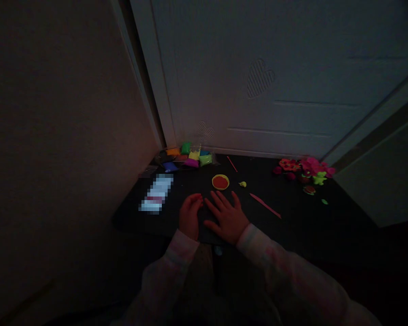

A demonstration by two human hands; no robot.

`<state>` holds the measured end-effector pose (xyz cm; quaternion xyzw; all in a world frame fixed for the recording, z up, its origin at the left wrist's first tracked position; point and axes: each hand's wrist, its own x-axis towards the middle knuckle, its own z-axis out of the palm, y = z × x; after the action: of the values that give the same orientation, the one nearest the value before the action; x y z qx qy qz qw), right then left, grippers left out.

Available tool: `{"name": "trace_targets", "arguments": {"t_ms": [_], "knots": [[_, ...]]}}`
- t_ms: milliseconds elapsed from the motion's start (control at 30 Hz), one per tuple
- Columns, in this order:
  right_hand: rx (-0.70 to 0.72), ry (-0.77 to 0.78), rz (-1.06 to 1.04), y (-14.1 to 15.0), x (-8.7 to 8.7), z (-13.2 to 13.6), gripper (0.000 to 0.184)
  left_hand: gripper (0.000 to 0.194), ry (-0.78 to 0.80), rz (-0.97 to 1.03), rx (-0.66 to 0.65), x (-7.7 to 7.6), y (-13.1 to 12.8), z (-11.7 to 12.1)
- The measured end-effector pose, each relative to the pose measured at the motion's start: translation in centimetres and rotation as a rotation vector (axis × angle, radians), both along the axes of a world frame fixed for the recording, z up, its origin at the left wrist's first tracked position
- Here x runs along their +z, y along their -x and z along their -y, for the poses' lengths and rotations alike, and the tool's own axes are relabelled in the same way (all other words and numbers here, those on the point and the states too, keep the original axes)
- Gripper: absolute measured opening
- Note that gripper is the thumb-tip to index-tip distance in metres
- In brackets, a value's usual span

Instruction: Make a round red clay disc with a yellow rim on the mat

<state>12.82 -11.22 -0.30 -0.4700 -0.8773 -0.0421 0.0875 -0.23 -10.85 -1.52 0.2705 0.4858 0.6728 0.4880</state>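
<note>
My right hand (pixel 227 218) lies palm down on the dark table with its fingers spread. Beside it, my left hand (pixel 190 215) is curled, its fingertips drawn together; whether a small piece sits in them is too dim to tell. Just beyond both hands is a small round clay piece (pixel 221 182), orange-red inside a yellow rim. A little yellow lump (pixel 242 184) rests to its right. Close to my right hand lies a flat pink modelling tool (pixel 265 206), and a thin pink stick (pixel 231 164) is farther back.
Packets of coloured clay (pixel 191 162) are piled at the back left. Nearer stands a bright, blurred-out rectangle (pixel 157 194). Several clay figures and flowers (pixel 311 166) cluster at the right, with a green bit (pixel 324 202) nearby. A white panel (pixel 258 117) rises behind the table (pixel 302 226).
</note>
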Motion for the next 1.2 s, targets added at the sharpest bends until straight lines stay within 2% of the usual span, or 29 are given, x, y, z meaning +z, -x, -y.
{"name": "trace_targets", "arguments": {"t_ms": [133,200,267,333,400,533,600,700,767,867,1067,1200], "knots": [[-0.145,-0.008,-0.007,-2.2,0.0,-1.5,0.06,0.018,0.008,0.027,0.014,0.0,-0.1,-0.1],[-0.166,-0.008,-0.004,-2.4,0.0,-1.4,0.06,0.019,0.005,0.037,0.017,0.0,-0.1,0.0],[-0.119,0.0,0.001,-1.6,-0.1,-0.8,0.06,0.018,0.002,0.042,0.02,0.0,-0.1,0.0],[-0.009,0.009,0.006,-0.7,-0.1,0.0,0.06,0.018,-0.001,0.043,0.026,0.0,-0.1,0.0],[0.014,0.005,0.014,-0.7,-0.1,0.2,0.06,0.018,0.0,0.046,0.03,0.1,-0.1,0.0],[-0.153,-0.013,0.016,-2.6,0.2,-0.9,0.059,0.019,0.005,0.06,0.033,0.2,-0.2,0.0],[-0.178,-0.016,0.019,-2.9,0.3,-1.1,0.06,0.02,0.003,0.066,0.032,0.2,-0.2,0.1],[-0.078,-0.004,0.029,-1.8,0.2,-0.1,0.059,0.019,-0.006,0.07,0.03,0.3,-0.2,0.1],[0.073,0.029,-0.002,-0.8,0.0,0.7,0.06,0.02,-0.009,0.069,0.027,0.3,-0.2,0.1],[0.072,0.062,-0.107,-0.8,-0.1,0.6,0.059,0.02,-0.006,0.065,0.024,0.3,-0.2,0.1],[-0.118,0.033,-0.27,-5.8,1.1,-1.0,0.054,0.022,0.004,0.042,0.014,0.1,-0.1,0.0],[-0.212,0.045,-0.431,-9.0,1.6,1.0,0.047,0.023,0.007,0.01,0.0,-0.1,0.0,0.0]]}}
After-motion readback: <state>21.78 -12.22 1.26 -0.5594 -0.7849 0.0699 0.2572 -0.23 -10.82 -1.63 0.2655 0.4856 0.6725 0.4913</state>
